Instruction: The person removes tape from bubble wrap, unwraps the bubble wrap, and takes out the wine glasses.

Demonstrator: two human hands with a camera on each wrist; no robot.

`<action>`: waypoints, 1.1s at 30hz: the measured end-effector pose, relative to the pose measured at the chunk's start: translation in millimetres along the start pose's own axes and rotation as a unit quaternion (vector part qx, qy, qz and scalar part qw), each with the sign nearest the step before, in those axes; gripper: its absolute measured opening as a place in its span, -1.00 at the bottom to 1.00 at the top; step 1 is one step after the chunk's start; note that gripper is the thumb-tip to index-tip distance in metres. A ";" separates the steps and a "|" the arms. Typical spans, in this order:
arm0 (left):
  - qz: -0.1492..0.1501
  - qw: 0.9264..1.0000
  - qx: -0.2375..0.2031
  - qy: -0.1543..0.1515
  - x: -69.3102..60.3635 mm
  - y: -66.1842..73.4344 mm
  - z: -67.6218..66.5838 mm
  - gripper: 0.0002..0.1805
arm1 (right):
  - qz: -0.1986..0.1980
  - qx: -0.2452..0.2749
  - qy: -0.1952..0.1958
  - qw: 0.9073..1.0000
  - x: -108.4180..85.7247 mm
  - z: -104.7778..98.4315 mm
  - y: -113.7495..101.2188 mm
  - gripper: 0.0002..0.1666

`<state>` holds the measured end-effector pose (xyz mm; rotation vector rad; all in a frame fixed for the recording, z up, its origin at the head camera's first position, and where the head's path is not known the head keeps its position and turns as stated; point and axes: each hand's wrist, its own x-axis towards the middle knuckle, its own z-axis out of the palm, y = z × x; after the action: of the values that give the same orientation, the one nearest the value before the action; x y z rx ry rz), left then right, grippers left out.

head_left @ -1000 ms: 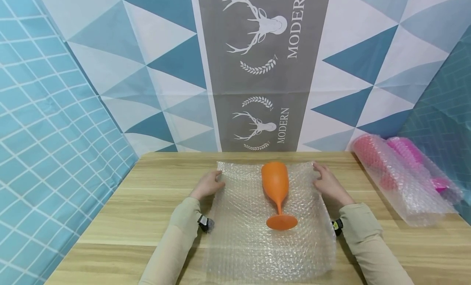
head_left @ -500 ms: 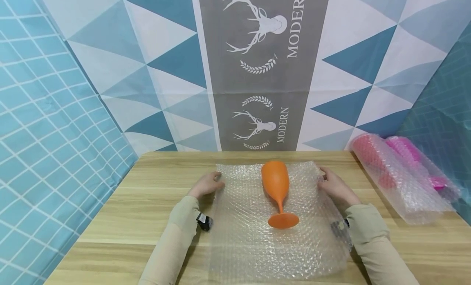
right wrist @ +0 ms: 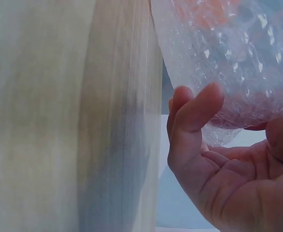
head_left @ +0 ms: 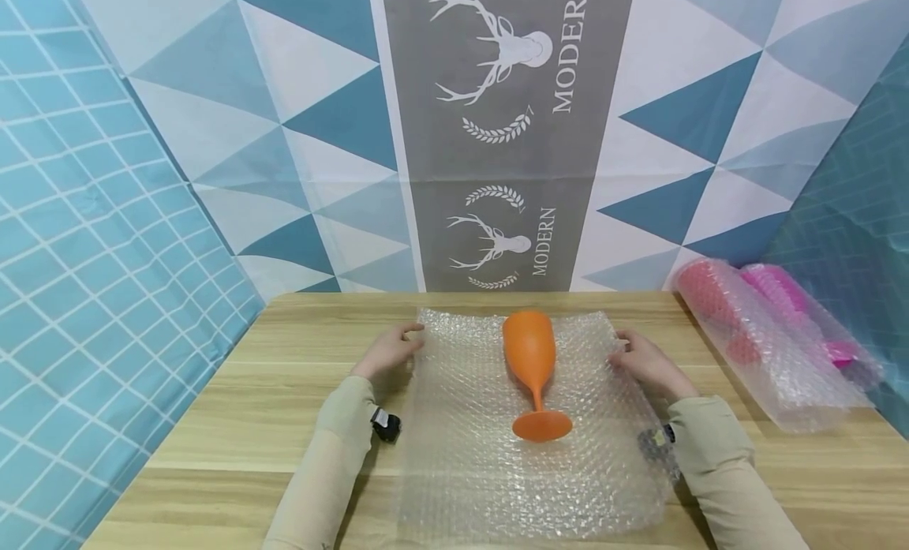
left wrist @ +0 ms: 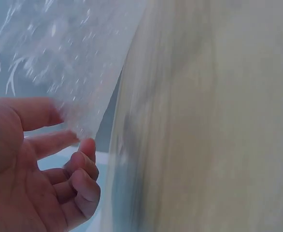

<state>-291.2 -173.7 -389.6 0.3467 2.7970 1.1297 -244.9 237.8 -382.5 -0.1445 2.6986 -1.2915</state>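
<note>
An orange plastic goblet (head_left: pixel 530 353) lies on a sheet of clear bubble wrap (head_left: pixel 469 455), its bowl toward the far edge and its round foot toward me. At the sheet's left edge, near the far corner, my left hand (head_left: pixel 389 350) pinches the wrap; in the left wrist view its corner runs between thumb and fingers. My right hand (head_left: pixel 649 362) grips the right edge, fingers curled at the wrap in the right wrist view. That side of the sheet is lifted a little and partly covers the right wrist camera (head_left: pixel 667 434). Neither hand touches the goblet.
To the right on the wooden table (head_left: pixel 234 424) lie a red item (head_left: pixel 710 293) and a pink item (head_left: pixel 781 289), both rolled in bubble wrap. A patterned cloth backdrop (head_left: pixel 341 140) stands behind the table, with a blue grid cloth (head_left: pixel 99 258) on the left.
My right hand has shifted outward and toward me, drawing the wrap's right edge with it. My left hand has moved slightly left. The goblet stays nearly in place.
</note>
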 end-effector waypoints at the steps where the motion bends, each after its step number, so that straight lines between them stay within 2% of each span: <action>1: -0.002 1.000 -0.003 0.000 0.1 -0.9 -1.5 -0.53 | -0.001 -0.001 0.002 1.000 0.0 0.0 0.2 -0.32; 7: -0.004 1.000 -0.023 0.005 -1.7 -6.2 -9.8 -0.55 | -0.005 -0.001 0.009 1.000 1.1 0.1 -0.2 -0.32; 12: -0.005 0.999 -0.046 0.021 -1.9 -10.5 -15.2 -0.57 | -0.005 0.001 0.003 1.000 -0.5 -0.6 -2.0 -0.31; 19: -0.029 0.996 -0.070 0.047 -0.1 -10.3 -17.6 -0.58 | -0.006 0.004 0.002 1.000 -2.8 -0.7 -3.1 -0.32; 24: -0.038 0.991 -0.101 0.077 1.4 -2.9 -19.9 -0.60 | -0.004 0.002 0.004 1.000 -2.2 -0.6 -2.0 -0.32; 29: -0.035 0.990 -0.094 0.096 4.0 8.3 -25.3 -0.61 | 0.008 0.012 -0.004 1.000 -2.1 -1.3 -2.4 -0.31; 33: -0.020 0.991 -0.086 0.100 7.0 19.6 -30.8 -0.63 | 0.013 0.021 -0.010 1.000 -2.0 -2.5 -3.6 -0.30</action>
<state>-300.2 -178.9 -353.9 0.1696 2.8296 1.4583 -243.3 237.8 -378.0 -0.1155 2.6452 -1.3323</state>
